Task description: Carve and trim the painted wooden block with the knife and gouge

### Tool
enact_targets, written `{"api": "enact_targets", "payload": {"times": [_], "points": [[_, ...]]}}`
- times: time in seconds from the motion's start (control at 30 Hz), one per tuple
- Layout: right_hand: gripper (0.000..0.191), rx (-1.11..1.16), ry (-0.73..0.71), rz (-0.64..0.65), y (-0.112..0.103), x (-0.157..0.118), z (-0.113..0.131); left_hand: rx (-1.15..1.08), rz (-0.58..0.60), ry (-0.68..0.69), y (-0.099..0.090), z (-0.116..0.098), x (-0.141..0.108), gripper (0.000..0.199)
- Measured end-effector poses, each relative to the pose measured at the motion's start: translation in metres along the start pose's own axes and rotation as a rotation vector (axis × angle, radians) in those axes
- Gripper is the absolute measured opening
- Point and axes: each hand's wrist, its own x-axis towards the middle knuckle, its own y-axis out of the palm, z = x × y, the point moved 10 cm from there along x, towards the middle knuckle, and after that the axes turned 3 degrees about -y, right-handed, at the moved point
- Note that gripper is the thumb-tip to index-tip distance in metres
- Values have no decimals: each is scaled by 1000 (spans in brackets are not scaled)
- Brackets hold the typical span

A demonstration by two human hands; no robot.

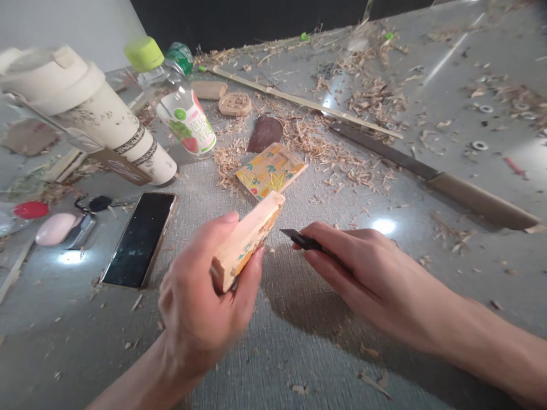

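A pale wooden block (250, 236) with painted orange and teal patches on its side is gripped between the thumb and fingers of my left hand (205, 285), tilted up above the grey table. To its right, my right hand (359, 262) pinches a black craft knife (305, 240), its blade pointing left toward the block without touching it. Just behind the block lies a flat painted wooden piece (272, 169) with yellow, teal and red marks. A dark brown piece (265, 134) rests beyond that, among wood shavings (325, 142).
Left: a phone (140, 239), a large white cup (123, 128), a bottle with a lime cap (186, 117), a pink egg-shaped item (55, 229). Right: a long blade with a wooden handle (482, 199), metal washers (479, 146). Behind: a thin wooden strip (307, 102), carved wood (235, 104).
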Motion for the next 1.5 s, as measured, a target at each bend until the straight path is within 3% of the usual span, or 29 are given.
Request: {"api": "enact_targets", "payload": {"times": [0.2,0.37,0.43,0.6,0.73,0.83,0.93,1.13,1.23,1.4,1.5], "points": [[26,-46,-68,-46,-5,1,5,-104,9,-64,3,10,5,73],[23,-242,-69,-111,-11,-2,3,-235,268,-351,31,37,10,53],[24,-323,-71,-111,-10,-3,1,-182,350,-388,38,46,12,51],[27,-304,-79,-65,-4,-4,-3,43,429,-240,46,52,17,35],[19,-244,-70,-156,-14,-6,-2,160,455,-168,51,51,13,39],[14,-184,-32,-245,-28,-7,-3,120,409,-89,45,38,16,32],[29,-125,45,-251,-34,-5,-11,19,420,-42,43,26,20,20],[36,-473,93,-151,-40,-6,-40,76,438,-10,46,26,22,16],[34,-654,155,-178,-58,-10,-63,72,429,-10,46,27,19,25],[31,-761,277,-219,-85,-9,-94,148,533,55,61,23,3,93],[25,-742,286,-203,-84,-5,-100,161,581,58,67,24,-5,94]]}}
